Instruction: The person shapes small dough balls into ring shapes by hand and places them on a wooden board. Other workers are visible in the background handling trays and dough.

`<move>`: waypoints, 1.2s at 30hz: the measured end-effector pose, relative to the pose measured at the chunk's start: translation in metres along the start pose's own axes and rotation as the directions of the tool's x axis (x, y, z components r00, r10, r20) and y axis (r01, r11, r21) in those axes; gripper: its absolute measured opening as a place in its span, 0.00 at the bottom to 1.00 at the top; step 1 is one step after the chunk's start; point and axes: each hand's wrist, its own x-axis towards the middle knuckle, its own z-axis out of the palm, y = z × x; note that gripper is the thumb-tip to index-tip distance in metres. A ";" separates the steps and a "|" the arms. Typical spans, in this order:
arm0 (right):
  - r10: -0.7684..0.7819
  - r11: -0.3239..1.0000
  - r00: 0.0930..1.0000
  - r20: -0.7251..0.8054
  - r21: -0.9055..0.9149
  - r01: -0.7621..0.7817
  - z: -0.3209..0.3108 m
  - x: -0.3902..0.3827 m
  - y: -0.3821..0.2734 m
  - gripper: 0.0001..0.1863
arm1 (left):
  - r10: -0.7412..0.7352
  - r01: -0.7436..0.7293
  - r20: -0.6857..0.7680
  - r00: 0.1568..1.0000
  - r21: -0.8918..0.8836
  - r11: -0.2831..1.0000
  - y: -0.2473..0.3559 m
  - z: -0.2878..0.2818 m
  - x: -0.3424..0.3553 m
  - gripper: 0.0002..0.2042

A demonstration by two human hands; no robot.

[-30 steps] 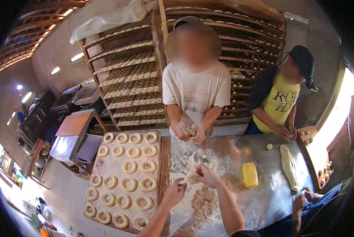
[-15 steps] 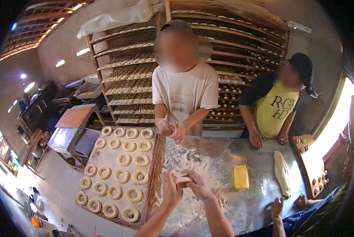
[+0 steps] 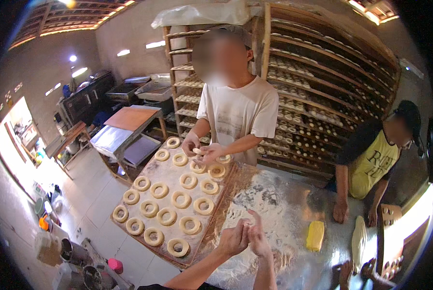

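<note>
Over the floured metal table [image 3: 290, 212], my left hand [image 3: 234, 239] and my right hand [image 3: 260, 239] meet in front of me. The left fingers are curled closed. My right index finger points up while the other fingers bend in against the left hand. Between them the piece of dough is almost wholly hidden by the fingers. To the left lies a floured board [image 3: 170, 159] with several rows of dough rings [image 3: 166, 216]. Across from me a person in a pale shirt holds a small dough ring [image 3: 198, 152] above that board.
A yellow block [image 3: 315, 236] and a long strip of dough [image 3: 359, 244] lie on the table to the right. Another person's hands [image 3: 346, 273] are near the strip. A person in yellow [image 3: 373, 159] leans at the far right. Tall racks [image 3: 293, 96] of dough pieces stand behind.
My view has swung left. My hands have drawn together, and the dough seen between them is now covered. The person across has moved the hands over the board.
</note>
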 end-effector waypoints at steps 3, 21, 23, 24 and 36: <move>-0.095 0.874 0.991 -0.090 0.470 0.127 0.010 0.002 0.004 0.45 | -0.237 0.251 0.083 0.968 -0.286 0.925 -0.005 -0.011 -0.002 0.10; 0.063 0.963 0.988 -0.144 0.269 -0.022 0.161 0.089 0.033 0.30 | -0.259 0.257 0.130 0.957 0.036 0.966 -0.104 -0.151 0.018 0.13; 0.116 0.990 0.990 0.080 0.069 -0.121 0.184 0.106 0.031 0.31 | -0.240 0.241 0.049 0.970 -0.024 0.970 -0.128 -0.184 0.024 0.15; 0.125 0.946 0.987 0.103 0.287 -0.150 0.196 0.123 0.031 0.32 | -0.218 0.217 -0.011 0.976 -0.074 0.973 -0.142 -0.199 0.031 0.16; 0.176 0.983 0.954 0.243 0.015 -0.185 0.309 0.257 0.057 0.32 | -0.373 0.363 0.114 0.921 0.101 0.926 -0.245 -0.314 0.085 0.17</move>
